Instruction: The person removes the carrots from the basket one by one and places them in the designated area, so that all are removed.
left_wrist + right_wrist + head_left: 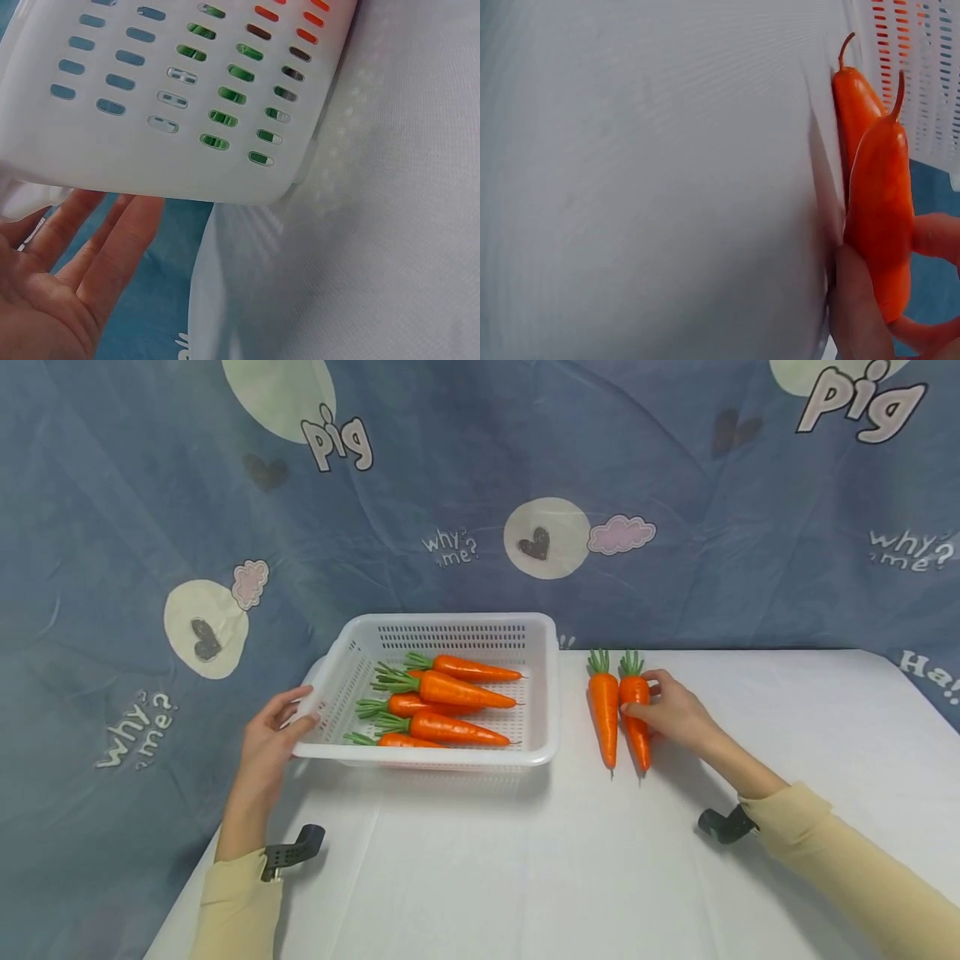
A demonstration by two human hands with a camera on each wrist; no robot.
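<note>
- Your right hand [675, 714] pinches the right-hand carrot [636, 718] near its thick end, thumb on one side and fingers curled round the other; it lies on the white table [675, 877], touching the second loose carrot [603, 714] just beyond your thumb.
- That neighbour could roll or get dragged along if you lift without clearing it first, since the two lie side by side in contact.
- The carrot looks smooth, glossy and tapered, so a pinch this close to the green top could let the thin tip swing or the body slide out of your fingers.
- Your left hand [272, 735] grips the near-left rim of the white basket [450, 627], thumb on top, fingers underneath and fairly straight in the wrist view.
- That corner sits at the table's left edge; a pull toward your palm could tip the basket off the cloth-covered edge.
- The basket is thin, slotted plastic with a rolled rim, likely light and flexible.
- Five more carrots [438, 706] lie inside, beyond your left fingertips, green tops toward them, loose enough to shift if the basket tilts.
</note>
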